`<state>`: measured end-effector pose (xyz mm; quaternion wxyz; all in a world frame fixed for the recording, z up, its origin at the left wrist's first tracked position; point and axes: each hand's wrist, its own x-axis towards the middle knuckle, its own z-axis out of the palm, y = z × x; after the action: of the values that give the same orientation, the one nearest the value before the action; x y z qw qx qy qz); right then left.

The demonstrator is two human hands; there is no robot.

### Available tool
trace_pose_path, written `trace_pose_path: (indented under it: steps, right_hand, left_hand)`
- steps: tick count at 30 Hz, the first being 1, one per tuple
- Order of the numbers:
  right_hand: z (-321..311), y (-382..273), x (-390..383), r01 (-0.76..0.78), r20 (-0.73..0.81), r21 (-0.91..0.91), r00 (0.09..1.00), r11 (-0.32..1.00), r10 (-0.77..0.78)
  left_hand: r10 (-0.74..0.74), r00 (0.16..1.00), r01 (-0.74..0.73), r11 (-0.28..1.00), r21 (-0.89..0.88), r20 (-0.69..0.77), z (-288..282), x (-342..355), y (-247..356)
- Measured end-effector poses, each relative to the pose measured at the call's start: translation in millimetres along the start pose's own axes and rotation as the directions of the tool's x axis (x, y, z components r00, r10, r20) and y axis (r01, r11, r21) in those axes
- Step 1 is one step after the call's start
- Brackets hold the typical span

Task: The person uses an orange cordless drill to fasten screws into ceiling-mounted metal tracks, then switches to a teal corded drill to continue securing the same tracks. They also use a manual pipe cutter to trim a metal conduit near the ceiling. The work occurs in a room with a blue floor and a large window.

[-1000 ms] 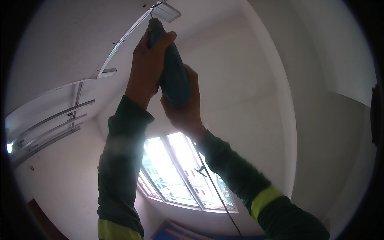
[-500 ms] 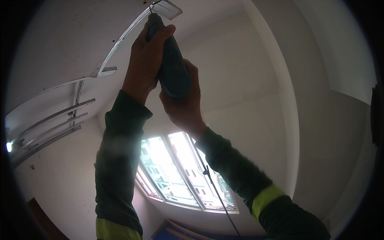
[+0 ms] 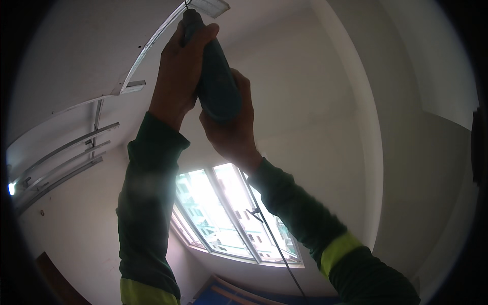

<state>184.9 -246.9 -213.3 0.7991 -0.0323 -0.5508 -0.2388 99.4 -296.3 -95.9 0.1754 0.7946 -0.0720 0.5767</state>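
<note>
The left hand [image 3: 179, 76] wraps the teal handheld tool [image 3: 217, 81] near its tip while the right hand [image 3: 233, 133] cups its rounded rear, apparently to steady it overhead, where its thin bit [image 3: 186, 5] points up beside the metal strip [image 3: 153, 39], contact too dim to tell.

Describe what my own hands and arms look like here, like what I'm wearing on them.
Both your left hand and your right hand are bare, with no gloves. Your arms are in long dark green sleeves: the left sleeve has a loose, flared cuff, and the right sleeve wrinkles along the forearm. Each has a yellow-green band around it.
</note>
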Motion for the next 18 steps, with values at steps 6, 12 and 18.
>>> trace_pose_path:
  steps: [6, 12, 18]
  right_hand:
    - [6.8, 1.2, -1.7, -0.014, -0.019, 0.089, 1.0, 0.996, 0.015]
    - [7.9, 1.2, 0.2, 0.038, -0.041, -0.019, 0.998, 0.999, -0.038]
    - [5.9, -2.9, 1.9, -0.051, -0.017, 0.076, 0.999, 0.996, 0.052]
  left_hand:
    - [0.004, 1.0, -0.004, 1.0, -0.016, -0.008, -1.7, -0.8, 3.1]
    - [0.001, 1.0, 0.0, 0.997, -0.076, 0.015, -5.5, 5.7, -2.9]
    - [-0.001, 1.0, 0.003, 0.998, -0.059, 0.028, -5.4, 6.8, -1.6]
